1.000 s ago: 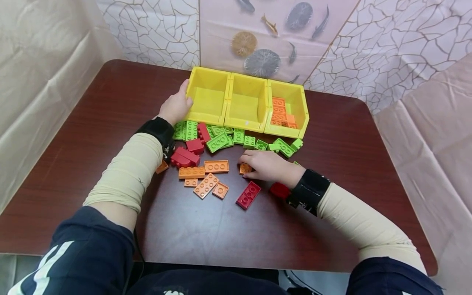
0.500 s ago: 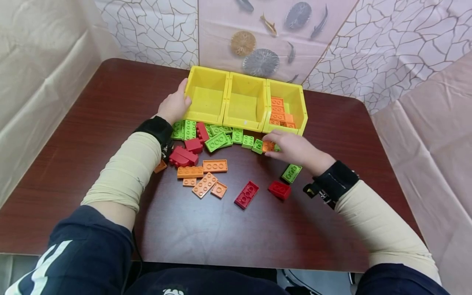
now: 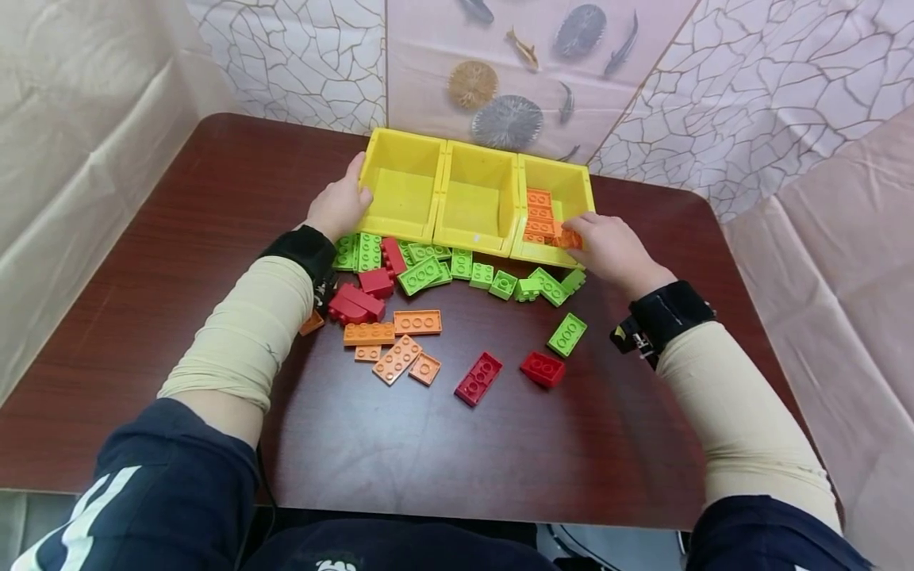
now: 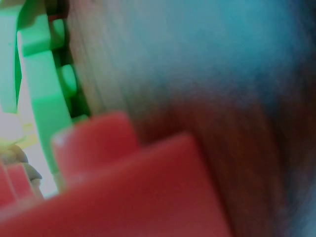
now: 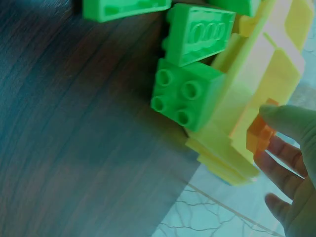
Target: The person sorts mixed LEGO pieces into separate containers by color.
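Observation:
A yellow bin with three compartments stands at the back of the table. My left hand grips its left end, with the thumb over the rim. Over the right compartment, my right hand pinches a small orange toy brick between thumb and fingers. Several orange bricks lie in that compartment. Green bricks line the bin's front, mixed with red bricks at the left. The left wrist view is blurred, filled by a close red brick and green bricks.
Nearer me lie loose orange bricks, a dark red brick, another red brick and a green brick. A patterned cloth wall rises behind the table.
My right hand has picked up the orange brick from mid-table and carried it right and away from me to the bin's right compartment. My left hand stays on the bin.

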`<state>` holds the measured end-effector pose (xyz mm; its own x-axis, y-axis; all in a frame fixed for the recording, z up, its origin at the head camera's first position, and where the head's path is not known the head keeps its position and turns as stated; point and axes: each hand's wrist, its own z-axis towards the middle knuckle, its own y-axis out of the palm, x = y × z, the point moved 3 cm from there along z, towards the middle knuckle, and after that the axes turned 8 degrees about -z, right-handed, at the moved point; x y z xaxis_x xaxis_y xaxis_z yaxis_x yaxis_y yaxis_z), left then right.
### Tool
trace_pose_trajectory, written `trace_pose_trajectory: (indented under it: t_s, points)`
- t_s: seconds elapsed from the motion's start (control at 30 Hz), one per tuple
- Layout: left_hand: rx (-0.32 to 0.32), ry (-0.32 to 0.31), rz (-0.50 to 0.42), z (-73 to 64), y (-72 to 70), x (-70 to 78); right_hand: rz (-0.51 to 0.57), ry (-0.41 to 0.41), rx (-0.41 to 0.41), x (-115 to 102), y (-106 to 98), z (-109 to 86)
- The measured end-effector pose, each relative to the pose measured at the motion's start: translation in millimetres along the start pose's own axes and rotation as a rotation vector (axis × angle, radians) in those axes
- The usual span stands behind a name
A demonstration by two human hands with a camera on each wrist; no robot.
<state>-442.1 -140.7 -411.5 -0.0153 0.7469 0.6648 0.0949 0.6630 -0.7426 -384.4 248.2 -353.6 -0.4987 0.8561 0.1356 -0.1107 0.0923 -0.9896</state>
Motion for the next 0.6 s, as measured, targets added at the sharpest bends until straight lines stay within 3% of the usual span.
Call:
trace_pose_trajectory:
  t_s: [0.17,0.6]
  points:
    - [0.006,0.002,-0.012,-1.5,-0.2,1.3,-0.056,0.003,0.005,3,7,6.6]
    - [0.012,-0.002,-0.008,-2.9,-1.3,2.8,-0.126,0.023,-0.129,1,15,13.0]
